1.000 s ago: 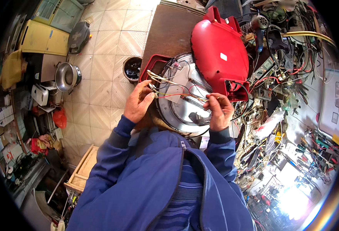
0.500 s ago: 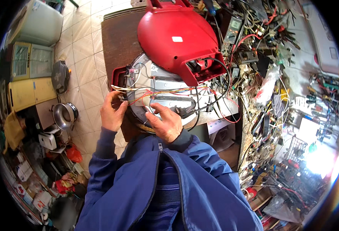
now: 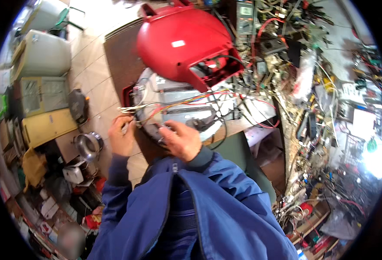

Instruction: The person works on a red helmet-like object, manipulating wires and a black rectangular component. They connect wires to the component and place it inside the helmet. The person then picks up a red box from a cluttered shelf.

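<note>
My left hand (image 3: 121, 134) pinches the ends of a multicoloured wire bundle (image 3: 190, 99) at the left rim of an opened round appliance base (image 3: 186, 113). My right hand (image 3: 179, 139) is beside it, lower and to the right, with fingers curled over the base; what they hold, if anything, is too blurred and hidden to make out. A red plastic housing (image 3: 180, 32) with an open hollow end lies just beyond, over the base's far part. Black cables loop down to the right of the base.
The wooden table (image 3: 119, 58) carries the appliance. A cluttered bench (image 3: 299, 117) with tools and tangled wires runs along the right. On the left are a tiled floor (image 3: 89, 60), a steel pot (image 3: 87, 147), a yellow cabinet (image 3: 45, 128) and white appliances (image 3: 41, 54).
My right hand has left the wire bundle's right part and moved left and nearer my left hand, its fingers now curled. The view has turned, shifting the table up and left.
</note>
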A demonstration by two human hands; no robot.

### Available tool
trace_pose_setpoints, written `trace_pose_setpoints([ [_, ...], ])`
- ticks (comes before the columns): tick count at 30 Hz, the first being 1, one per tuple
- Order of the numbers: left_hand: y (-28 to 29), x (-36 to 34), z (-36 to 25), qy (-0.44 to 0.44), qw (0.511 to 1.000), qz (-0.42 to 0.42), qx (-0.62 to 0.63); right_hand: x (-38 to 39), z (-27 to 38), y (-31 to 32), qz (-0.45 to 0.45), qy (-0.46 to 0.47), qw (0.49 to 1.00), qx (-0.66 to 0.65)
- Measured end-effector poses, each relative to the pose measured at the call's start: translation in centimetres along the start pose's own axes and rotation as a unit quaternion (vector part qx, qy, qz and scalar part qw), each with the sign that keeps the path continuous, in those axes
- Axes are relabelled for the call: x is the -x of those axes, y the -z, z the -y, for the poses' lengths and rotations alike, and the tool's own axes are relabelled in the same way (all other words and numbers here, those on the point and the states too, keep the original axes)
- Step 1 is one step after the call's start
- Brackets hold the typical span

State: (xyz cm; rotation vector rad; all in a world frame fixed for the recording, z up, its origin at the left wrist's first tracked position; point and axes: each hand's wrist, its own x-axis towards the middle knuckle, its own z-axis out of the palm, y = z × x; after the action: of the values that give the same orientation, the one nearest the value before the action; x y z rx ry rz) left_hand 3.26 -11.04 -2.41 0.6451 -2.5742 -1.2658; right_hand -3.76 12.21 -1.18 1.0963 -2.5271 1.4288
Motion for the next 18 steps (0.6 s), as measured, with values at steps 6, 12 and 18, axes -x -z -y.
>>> trace_pose_setpoints([
  [6, 1.1, 0.6, -2.9, 0.107, 0.989, 0.033, 0.098, 0.0, 0.6, 1.0, -0.028, -0.092, 0.994, -0.060],
  [12, 1.1, 2.0, -2.4, 0.136, 0.937, 0.038, 0.319, 0.1, 1.3, 1.1, -0.017, -0.169, 0.976, -0.136],
  [18, 0.3, 4.0, -0.8, 0.131, 0.818, 0.078, 0.555, -0.5, 1.5, 1.1, 0.007, -0.200, 0.952, -0.231],
])
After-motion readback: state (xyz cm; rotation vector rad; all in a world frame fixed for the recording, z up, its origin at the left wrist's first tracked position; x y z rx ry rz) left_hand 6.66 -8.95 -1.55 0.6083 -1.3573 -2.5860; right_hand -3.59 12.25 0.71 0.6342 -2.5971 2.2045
